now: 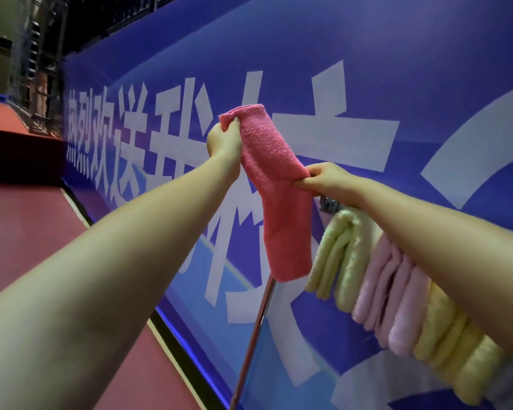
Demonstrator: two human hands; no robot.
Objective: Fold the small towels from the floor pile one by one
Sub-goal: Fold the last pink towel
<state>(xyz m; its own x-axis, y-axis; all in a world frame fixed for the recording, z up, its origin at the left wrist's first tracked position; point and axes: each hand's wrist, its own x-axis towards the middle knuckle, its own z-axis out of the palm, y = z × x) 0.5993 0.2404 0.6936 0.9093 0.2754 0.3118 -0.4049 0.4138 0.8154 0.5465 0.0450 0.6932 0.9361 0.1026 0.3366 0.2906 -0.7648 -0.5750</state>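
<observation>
A pink towel [274,184], folded into a long narrow strip, hangs in the air in front of a blue banner. My left hand [224,140] pinches its top corner, raised high. My right hand [323,179] grips the strip at its middle from the right side. The lower half of the towel dangles freely below my right hand. Under my right forearm, folded towels hang side by side over a rail: pale green ones [338,255], light pink ones [388,294] and yellow ones [453,344]. The floor pile is out of view.
A large blue banner [367,69] with white characters fills the background. A metal rack pole [253,341] slants down below the pink towel, with a metal bracket [329,204] at the rail's end. Dark red floor [27,232] lies to the left, with dark railings at top left.
</observation>
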